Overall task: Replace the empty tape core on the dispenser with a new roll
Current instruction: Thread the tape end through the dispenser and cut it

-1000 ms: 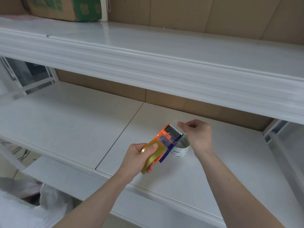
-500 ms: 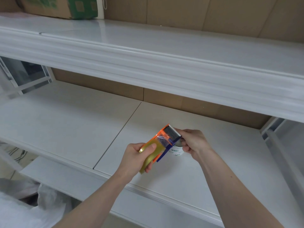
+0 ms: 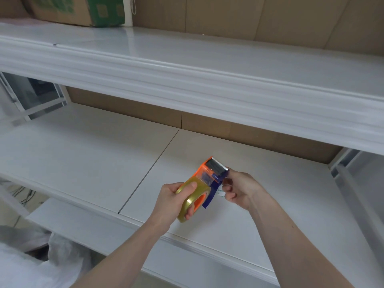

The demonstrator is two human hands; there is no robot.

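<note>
My left hand (image 3: 173,199) grips an orange and blue tape dispenser (image 3: 209,175) that carries a yellowish clear tape roll (image 3: 192,199). The dispenser tilts up and away, with its metal blade end (image 3: 217,165) at the top. My right hand (image 3: 239,189) is at the dispenser's right side, fingers pinched just below the blade, apparently on the tape end, though the clear tape itself barely shows. Behind that hand, a white empty tape core (image 3: 219,193) with green print stands on the shelf, mostly hidden.
All of this is above a white lower shelf (image 3: 93,159) with a seam running through it. A second white shelf (image 3: 207,69) overhangs it. A cardboard box (image 3: 83,9) sits on the upper shelf at far left. White bags (image 3: 31,265) lie below left.
My right hand has dropped from above the blade to the dispenser's right side and closed there. It now covers most of the white core. The dispenser has stayed in my left hand.
</note>
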